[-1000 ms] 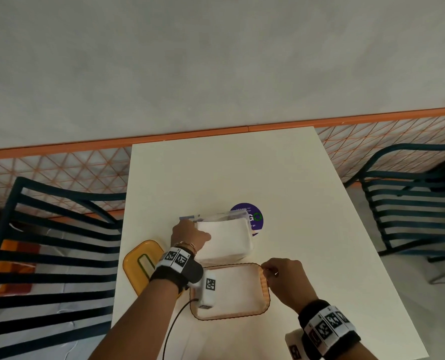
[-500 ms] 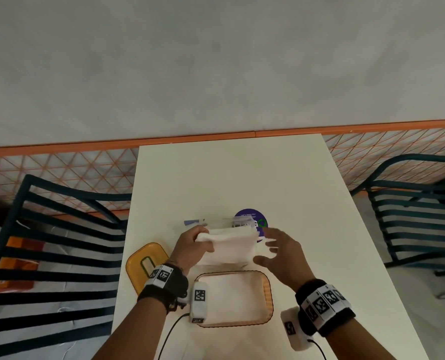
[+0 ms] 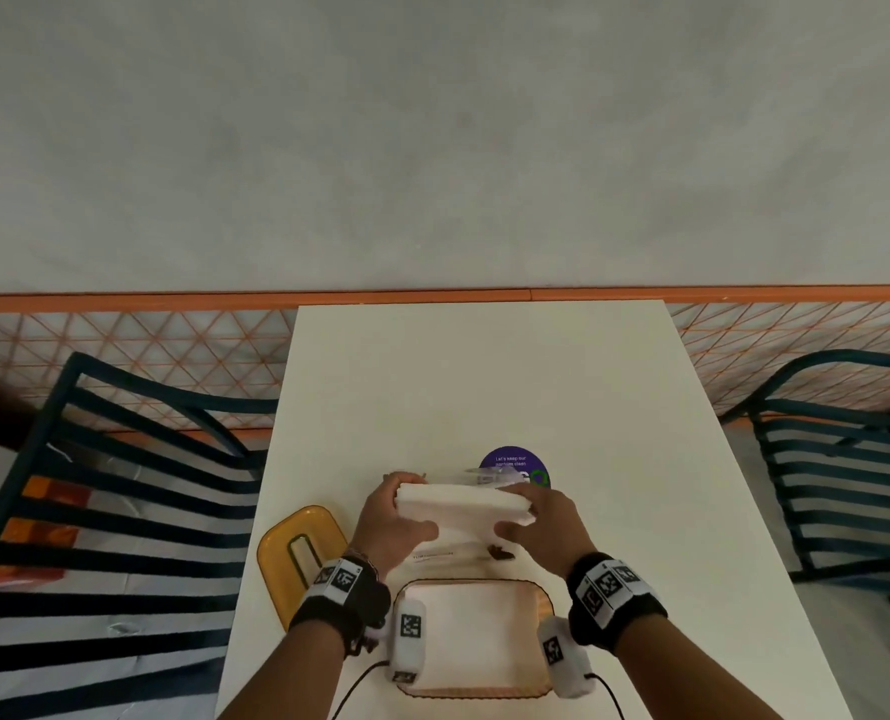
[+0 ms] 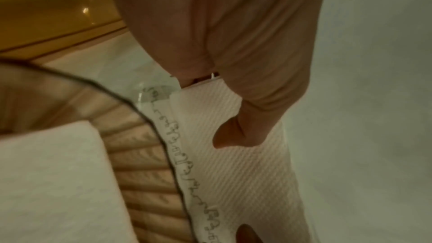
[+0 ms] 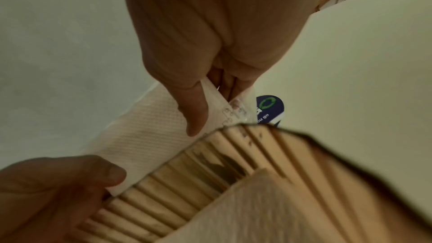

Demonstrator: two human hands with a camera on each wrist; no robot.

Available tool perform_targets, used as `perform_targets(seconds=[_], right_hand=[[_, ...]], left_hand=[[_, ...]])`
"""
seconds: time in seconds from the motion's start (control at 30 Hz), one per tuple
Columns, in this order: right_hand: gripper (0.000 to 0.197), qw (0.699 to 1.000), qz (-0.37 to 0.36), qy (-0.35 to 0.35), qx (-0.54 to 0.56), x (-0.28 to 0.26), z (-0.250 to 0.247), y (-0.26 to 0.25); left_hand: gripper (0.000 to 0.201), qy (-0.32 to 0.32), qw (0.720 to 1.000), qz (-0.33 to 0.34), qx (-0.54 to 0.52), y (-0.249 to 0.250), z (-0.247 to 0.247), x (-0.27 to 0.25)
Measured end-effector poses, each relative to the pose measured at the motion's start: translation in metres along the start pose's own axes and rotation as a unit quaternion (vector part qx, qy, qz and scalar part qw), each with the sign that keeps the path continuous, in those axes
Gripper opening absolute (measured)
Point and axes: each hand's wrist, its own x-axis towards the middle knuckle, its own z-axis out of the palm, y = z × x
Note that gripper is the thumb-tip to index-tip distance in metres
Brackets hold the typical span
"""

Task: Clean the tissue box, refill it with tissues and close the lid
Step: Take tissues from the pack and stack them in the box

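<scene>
Left hand [image 3: 388, 522] and right hand [image 3: 539, 522] each clasp an end of the white embossed tissue stack [image 3: 463, 504], thumbs underneath, above the open ribbed amber tissue box [image 3: 541, 597]. Box sits on a white rectangular table [image 3: 484, 381]; grey wall [image 3: 432, 148] behind.

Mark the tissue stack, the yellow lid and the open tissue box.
tissue stack [image 3: 463, 504], head view, middle of its top face.
yellow lid [image 3: 276, 556], head view, flat left of the slot.
tissue box [image 3: 545, 600], head view, far right rim.

Purple sticker [image 3: 514, 464] partly hidden behind tissue stack [image 3: 463, 504]; text unreadable.
</scene>
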Motion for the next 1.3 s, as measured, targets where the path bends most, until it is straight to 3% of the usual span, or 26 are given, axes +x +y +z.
perform_targets(seconds=[0.1, 0.23, 0.43, 0.63, 0.77, 0.87, 1.0, 1.13, 1.23, 1.3], right_hand=[[0.043, 1.000, -0.004, 0.008, 0.005, 0.001, 0.002, 0.001], [0.034, 1.000, -0.012, 0.015, 0.018, 0.003, 0.014, 0.001], [0.041, 0.998, -0.039, 0.006, 0.040, 0.003, 0.017, -0.006], [0.033, 0.998, -0.039, 0.021, 0.033, 0.005, 0.003, -0.004], [0.023, 0.999, -0.010, -0.005, -0.040, 0.005, 0.007, 0.006], [0.022, 0.999, -0.007, 0.015, -0.041, 0.004, 0.004, 0.002], [0.022, 0.998, -0.039, 0.038, 0.008, -0.004, -0.012, -0.019], [0.020, 0.992, -0.118, 0.015, 0.034, -0.017, -0.025, -0.058], [0.019, 0.982, -0.185, 0.022, 0.035, -0.024, -0.026, -0.082], [0.030, 0.978, -0.192, 0.029, 0.076, -0.027, -0.026, -0.088]], left_hand=[[0.063, 0.031, 0.999, 0.010, 0.006, 0.000, 0.005, 0.000], [0.065, 0.022, 1.000, 0.002, 0.011, 0.001, 0.020, -0.002], [0.035, 0.067, 0.998, 0.019, 0.006, 0.003, 0.017, 0.003], [0.034, 0.035, 0.998, 0.041, 0.017, 0.004, 0.002, 0.005], [0.034, -0.007, 0.994, 0.034, 0.105, -0.002, -0.001, 0.005], [0.035, -0.008, 0.991, 0.059, 0.123, 0.006, -0.002, 0.004], [0.034, -0.009, 0.982, 0.097, 0.160, 0.026, -0.008, 0.000], [0.039, -0.063, 0.970, 0.134, 0.195, 0.044, -0.006, -0.005], [0.034, -0.050, 0.980, 0.137, 0.137, 0.045, 0.002, -0.005], [0.028, -0.024, 0.990, 0.117, 0.081, 0.046, 0.007, -0.008]])
